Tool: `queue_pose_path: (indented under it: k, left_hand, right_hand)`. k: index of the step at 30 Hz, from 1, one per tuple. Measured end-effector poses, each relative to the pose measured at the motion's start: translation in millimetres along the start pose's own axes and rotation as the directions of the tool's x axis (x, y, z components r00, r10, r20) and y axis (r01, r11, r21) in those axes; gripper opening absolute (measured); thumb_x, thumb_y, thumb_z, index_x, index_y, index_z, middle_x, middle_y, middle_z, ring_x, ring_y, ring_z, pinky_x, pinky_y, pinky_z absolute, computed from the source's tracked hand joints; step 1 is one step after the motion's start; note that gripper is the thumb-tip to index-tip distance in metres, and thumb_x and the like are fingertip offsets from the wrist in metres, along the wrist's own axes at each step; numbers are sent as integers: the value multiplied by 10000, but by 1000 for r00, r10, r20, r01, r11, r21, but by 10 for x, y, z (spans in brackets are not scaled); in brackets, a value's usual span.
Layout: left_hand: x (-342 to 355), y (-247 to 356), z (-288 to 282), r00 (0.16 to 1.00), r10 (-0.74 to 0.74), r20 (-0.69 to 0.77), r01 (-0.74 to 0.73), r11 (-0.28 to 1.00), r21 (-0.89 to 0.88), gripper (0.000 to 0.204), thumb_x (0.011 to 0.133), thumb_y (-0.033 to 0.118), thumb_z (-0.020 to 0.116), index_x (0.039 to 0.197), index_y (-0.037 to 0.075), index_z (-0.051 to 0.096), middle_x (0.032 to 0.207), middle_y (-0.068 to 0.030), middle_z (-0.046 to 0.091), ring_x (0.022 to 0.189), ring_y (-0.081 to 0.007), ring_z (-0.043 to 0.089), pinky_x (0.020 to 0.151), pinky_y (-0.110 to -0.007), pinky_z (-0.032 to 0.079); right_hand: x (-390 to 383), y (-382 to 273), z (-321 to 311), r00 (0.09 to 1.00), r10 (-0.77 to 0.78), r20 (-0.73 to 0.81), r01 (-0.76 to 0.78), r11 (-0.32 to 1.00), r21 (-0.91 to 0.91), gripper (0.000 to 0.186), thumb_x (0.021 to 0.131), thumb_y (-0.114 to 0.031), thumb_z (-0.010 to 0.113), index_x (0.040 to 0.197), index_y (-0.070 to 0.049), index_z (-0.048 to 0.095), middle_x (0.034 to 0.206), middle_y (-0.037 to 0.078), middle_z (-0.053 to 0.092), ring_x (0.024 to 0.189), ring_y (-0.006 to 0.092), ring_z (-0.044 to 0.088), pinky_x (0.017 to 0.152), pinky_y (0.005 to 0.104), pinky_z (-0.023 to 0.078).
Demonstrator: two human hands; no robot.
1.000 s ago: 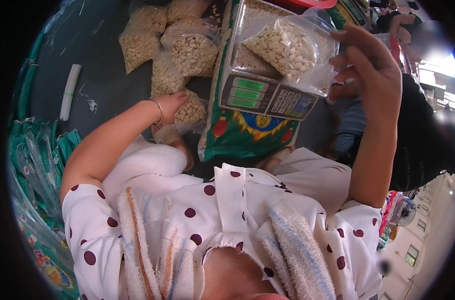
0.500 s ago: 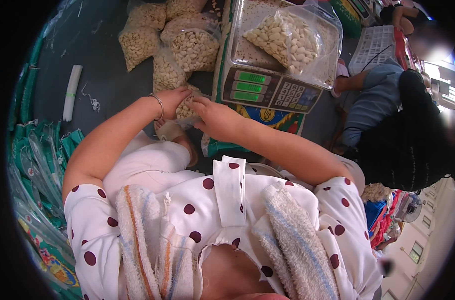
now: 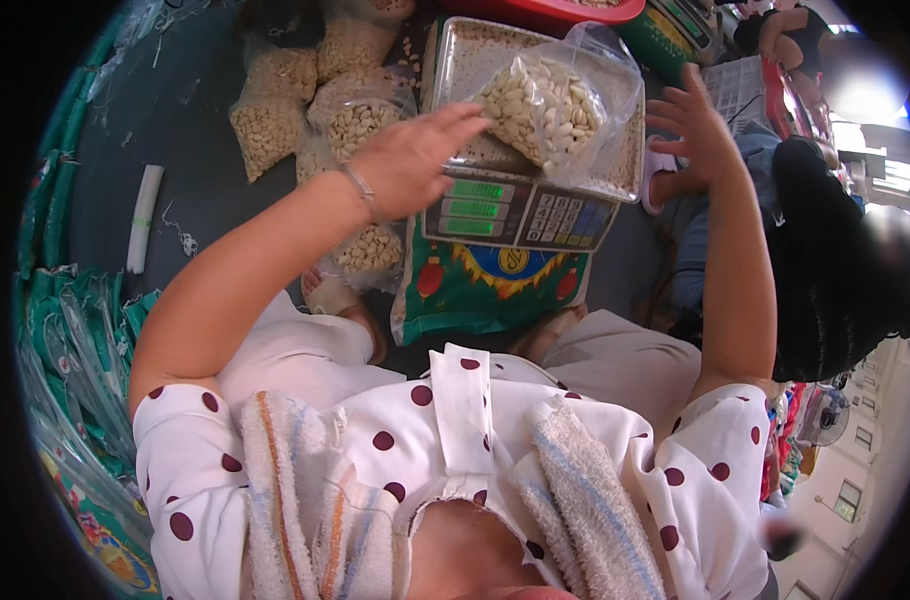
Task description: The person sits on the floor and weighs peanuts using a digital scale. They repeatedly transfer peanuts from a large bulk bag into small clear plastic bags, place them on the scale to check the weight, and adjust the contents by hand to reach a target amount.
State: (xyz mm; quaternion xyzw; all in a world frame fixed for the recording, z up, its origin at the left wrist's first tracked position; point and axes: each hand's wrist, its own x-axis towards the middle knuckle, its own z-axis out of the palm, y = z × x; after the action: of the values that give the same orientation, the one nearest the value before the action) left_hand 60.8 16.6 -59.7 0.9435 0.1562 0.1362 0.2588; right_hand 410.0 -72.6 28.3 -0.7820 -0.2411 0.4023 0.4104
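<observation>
Left hand (image 3: 415,160): moved from the lower bag (image 3: 370,252) to the scale's (image 3: 573,216) left side; fingers extended, contact with the seed bag (image 3: 545,112) unclear.
Right hand (image 3: 697,125): also shifted, from the lower bag to beyond the scale's right edge; fingers spread, empty.
Seed bag: on the scale; probably soft, slippery, fairly weighty; best gripped by its loose film, supported beneath.

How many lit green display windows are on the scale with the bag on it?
3, stacked on the left of the scale's panel: top window, middle window, bottom window. The left hand is beside the top one; none looks hidden.
</observation>
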Motion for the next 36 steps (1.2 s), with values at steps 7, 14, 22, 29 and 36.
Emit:
queue_pose_path:
  k: [7,14,22,29,36]
  left_hand:
    - [722,558,258,978,169,119,-180,980,84,701,720,13,587,1366,69,321,1396,-119,344,1174,-289,471,950,-369,438]
    - [383,-184,29,983,21,-180,0,994,113,397,739,97,602,1126,57,524,1077,-102,592,940,-297,602,807,-382,504]
    - [-197,-1551,201,559,-816,-148,823,525,216,939,640,427,772,1361,49,305,1338,-216,397,1225,-361,415,995,-431,389]
    - [-154,-2065,538,422,-895,-144,898,391,200,901,667,478,743,1338,15,359,1255,-216,493,1128,-342,512,936,-411,437]
    - [-363,-2219,550,412,-911,-13,895,402,193,264,876,275,501,960,40,589,979,-202,614,873,-383,573,729,-476,444]
  right_hand:
    - [48,-131,1002,859,-298,416,456,79,-887,483,811,-476,594,980,-27,650,881,148,656,789,321,637,667,343,503]
    - [-269,-186,269,910,-385,152,400,725,-561,211,824,-181,643,893,19,644,724,24,616,628,95,534,589,286,436]
    - [-370,192,-1422,942,-247,-225,245,969,-39,217,879,-117,585,1049,17,603,905,60,647,735,120,619,666,221,490]
    - [294,1315,-1692,936,-97,-338,160,973,164,211,858,-137,592,1006,11,568,855,87,625,719,166,605,641,287,491]
    - [814,1731,-1398,896,112,-430,-244,933,-264,219,857,-158,602,1047,-50,598,901,68,638,773,150,620,647,258,491]
